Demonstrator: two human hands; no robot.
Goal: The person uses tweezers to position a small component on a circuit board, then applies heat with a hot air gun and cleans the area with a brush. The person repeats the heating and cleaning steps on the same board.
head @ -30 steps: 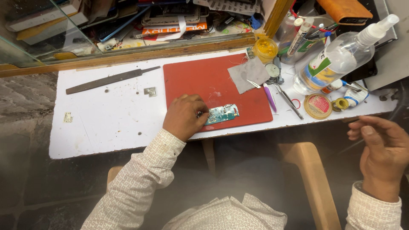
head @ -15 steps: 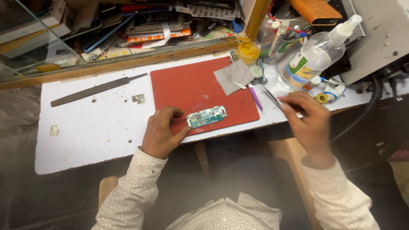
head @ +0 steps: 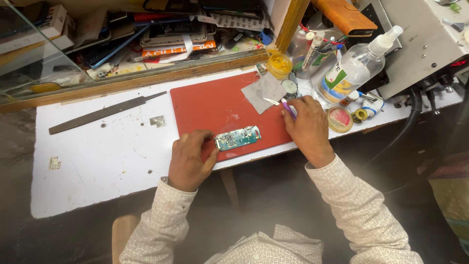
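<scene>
- The circuit board (head: 238, 138) lies flat on the red mat (head: 215, 105), near the mat's front edge, at the front of the white bench (head: 97, 161).
- Its long axis runs left to right, tilted a little so the right end sits slightly farther from the person.
- The left hand (head: 188, 159) is the nearer one: it rests on the mat's front-left corner with curled fingers touching the board's left end, pinning it rather than lifting it.
- From the left hand the board extends off to the right, toward the gap between the two hands.
- The right hand (head: 307, 128) sits at the mat's right edge, apart from the board, which lies to its left and slightly toward the person.
- That hand is closed on a slim tool with a purple grip and a metal tip, most likely tweezers (head: 279, 103); the tip points up and left, away from the board.
- The tip lies over a grey pad (head: 261, 90) on the mat's far right corner.
- Just beyond the pad stand a small yellow jar (head: 279, 63) and a round tin (head: 339, 119), with a clear pump bottle (head: 352, 71) lying tilted to the right.
- Well to the left on the bench lies a long flat file (head: 102, 113), and a small metal shield (head: 157, 121) sits between it and the mat.
</scene>
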